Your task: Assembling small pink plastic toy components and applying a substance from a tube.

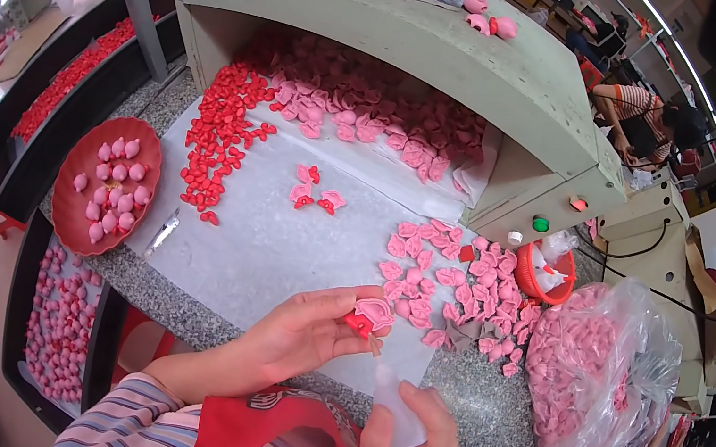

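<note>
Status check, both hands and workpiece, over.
Left hand: pinching small pink-and-red moulded piece. Right hand: gripping translucent white squeeze bottle, pointed up toward piece. Nothing visibly blocking between them.

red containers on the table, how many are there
2: a scalloped red dish holding pink pieces at the table's left, and a smaller orange-red tub at the right, near the clear plastic bag.
</note>
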Demonstrator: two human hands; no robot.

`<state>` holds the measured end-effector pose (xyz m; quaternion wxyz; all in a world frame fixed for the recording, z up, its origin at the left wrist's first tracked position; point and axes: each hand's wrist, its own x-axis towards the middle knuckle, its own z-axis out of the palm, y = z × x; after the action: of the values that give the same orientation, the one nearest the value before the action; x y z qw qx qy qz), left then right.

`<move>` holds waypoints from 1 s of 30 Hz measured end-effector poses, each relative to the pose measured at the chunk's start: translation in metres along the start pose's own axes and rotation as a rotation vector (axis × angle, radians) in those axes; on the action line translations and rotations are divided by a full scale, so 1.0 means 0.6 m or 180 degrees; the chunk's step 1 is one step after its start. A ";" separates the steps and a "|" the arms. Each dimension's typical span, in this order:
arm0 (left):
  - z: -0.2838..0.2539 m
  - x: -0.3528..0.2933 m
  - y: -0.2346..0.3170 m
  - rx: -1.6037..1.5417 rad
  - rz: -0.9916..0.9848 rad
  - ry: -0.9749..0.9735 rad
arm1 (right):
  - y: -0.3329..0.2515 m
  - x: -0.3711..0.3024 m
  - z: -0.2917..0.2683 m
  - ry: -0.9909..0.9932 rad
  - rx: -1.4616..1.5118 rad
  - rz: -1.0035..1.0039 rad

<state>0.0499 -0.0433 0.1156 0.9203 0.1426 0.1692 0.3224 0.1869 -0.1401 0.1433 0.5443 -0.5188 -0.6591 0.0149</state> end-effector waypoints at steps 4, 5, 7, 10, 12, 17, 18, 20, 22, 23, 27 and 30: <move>0.004 -0.003 0.002 0.0207 0.0066 0.0153 | -0.003 0.008 0.014 0.0109 -0.0141 -0.0095; 0.005 -0.003 0.002 0.0223 0.0081 0.0148 | -0.002 0.007 0.014 0.0078 -0.0121 -0.0036; 0.005 -0.003 0.001 0.0239 0.0092 0.0142 | -0.002 0.007 0.014 0.0050 -0.0103 0.0026; 0.007 -0.003 -0.001 0.0213 0.0093 0.0154 | -0.002 0.008 0.013 0.0080 -0.0136 -0.0028; 0.008 -0.002 -0.002 0.0104 0.0068 0.0141 | -0.001 0.008 0.011 0.0004 -0.0144 0.0017; 0.010 -0.002 -0.004 0.0109 0.0096 0.0146 | 0.001 0.008 0.011 0.0036 -0.0087 0.0017; 0.011 -0.002 -0.004 0.0125 0.0098 0.0134 | 0.001 0.008 0.010 0.0038 -0.0063 0.0037; 0.014 -0.002 -0.007 0.0132 0.0101 0.0155 | 0.002 0.008 0.007 0.0054 -0.0054 0.0037; 0.013 -0.002 -0.008 0.0123 0.0099 0.0159 | 0.002 0.008 0.008 0.0060 -0.0067 0.0032; 0.011 -0.003 -0.007 0.0124 0.0077 0.0129 | 0.000 0.009 0.010 0.0052 -0.0085 -0.0001; 0.013 -0.004 -0.011 0.0125 -0.0023 0.0145 | 0.000 0.010 0.006 0.0050 -0.0099 -0.0064; 0.013 -0.003 -0.013 0.0140 -0.0024 0.0074 | -0.010 0.011 -0.001 -0.0070 -0.0138 0.0188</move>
<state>0.0560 -0.0517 0.1200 0.9162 0.1584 0.1875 0.3168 0.1840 -0.1388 0.1515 0.5250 -0.5495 -0.6496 0.0225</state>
